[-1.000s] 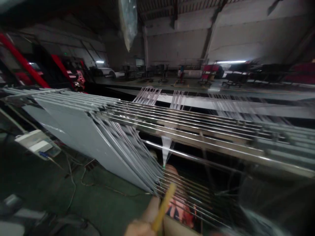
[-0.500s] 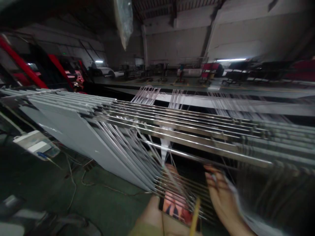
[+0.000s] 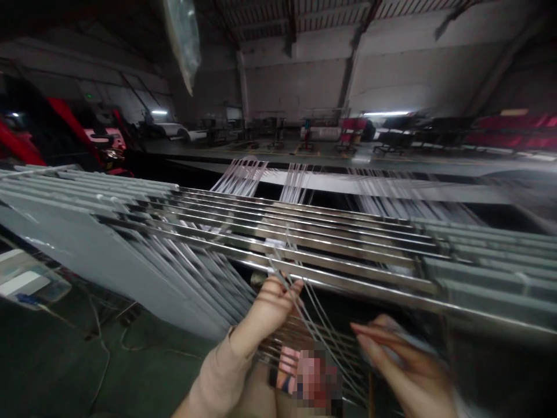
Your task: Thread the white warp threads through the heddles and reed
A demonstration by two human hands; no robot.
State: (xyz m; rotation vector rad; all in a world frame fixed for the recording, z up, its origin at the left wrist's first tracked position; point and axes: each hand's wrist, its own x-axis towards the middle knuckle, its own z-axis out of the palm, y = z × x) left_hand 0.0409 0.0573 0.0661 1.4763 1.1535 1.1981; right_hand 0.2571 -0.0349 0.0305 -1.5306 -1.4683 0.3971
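I stand at a loom frame of several long steel rails (image 3: 331,255) hung with thin metal heddle wires (image 3: 204,273). My left hand (image 3: 267,310) is raised just under the front rail, fingers curled round a few loose heddle wires (image 3: 304,307) that slant down to the right. My right hand (image 3: 400,360) is lower right, blurred by motion, fingers extended toward the lower rails; whether it holds anything is unclear. White warp threads (image 3: 243,174) run away behind the rails. A blurred phone screen (image 3: 304,371) lies below between my hands.
A dense grey pack of heddles (image 3: 65,244) fills the left of the frame. Red machinery (image 3: 69,122) stands at far left. Cables (image 3: 104,342) trail on the dark floor. More loom equipment (image 3: 361,130) lines the hall behind, below a concrete wall.
My left hand has risen from below the frame up to the front rail and closed on loose heddle wires. The yellow stick it held is no longer seen. The view shifted right.
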